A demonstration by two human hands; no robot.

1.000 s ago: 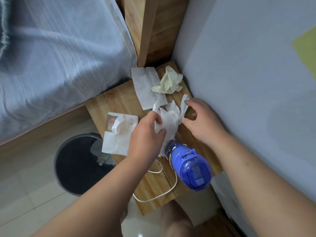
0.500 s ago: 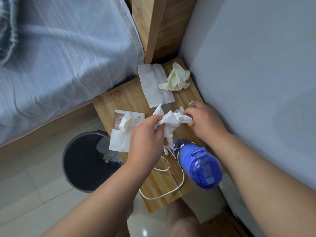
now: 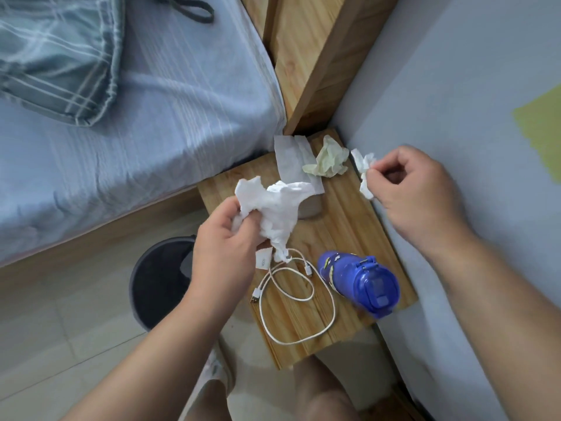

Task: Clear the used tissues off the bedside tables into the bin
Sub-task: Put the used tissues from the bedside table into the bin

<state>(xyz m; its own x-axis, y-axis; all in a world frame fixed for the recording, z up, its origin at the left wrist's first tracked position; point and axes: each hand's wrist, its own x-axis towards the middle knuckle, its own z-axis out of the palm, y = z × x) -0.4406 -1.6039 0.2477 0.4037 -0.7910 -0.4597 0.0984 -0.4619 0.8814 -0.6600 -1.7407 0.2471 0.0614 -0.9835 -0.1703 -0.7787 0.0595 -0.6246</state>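
My left hand [image 3: 226, 247] holds a large crumpled white tissue [image 3: 274, 208] above the left part of the wooden bedside table [image 3: 346, 220]. My right hand [image 3: 416, 189] pinches a small torn white tissue piece [image 3: 364, 170] near the wall. A crumpled yellowish tissue [image 3: 329, 158] and a flat white tissue sheet [image 3: 291, 156] lie at the back of the table. The dark round bin [image 3: 161, 281] stands on the floor left of the table, below my left forearm.
A blue bottle [image 3: 361, 281] lies on the table's right front, beside a coiled white cable [image 3: 291, 296]. A small white packet corner [image 3: 263, 259] shows under my left hand. The bed [image 3: 121, 132] is on the left, the wall on the right, a wooden headboard behind.
The white tissue has come apart: my left hand lifted the large part up and left, my right hand pulled away to the right with a small piece. The view shifted.
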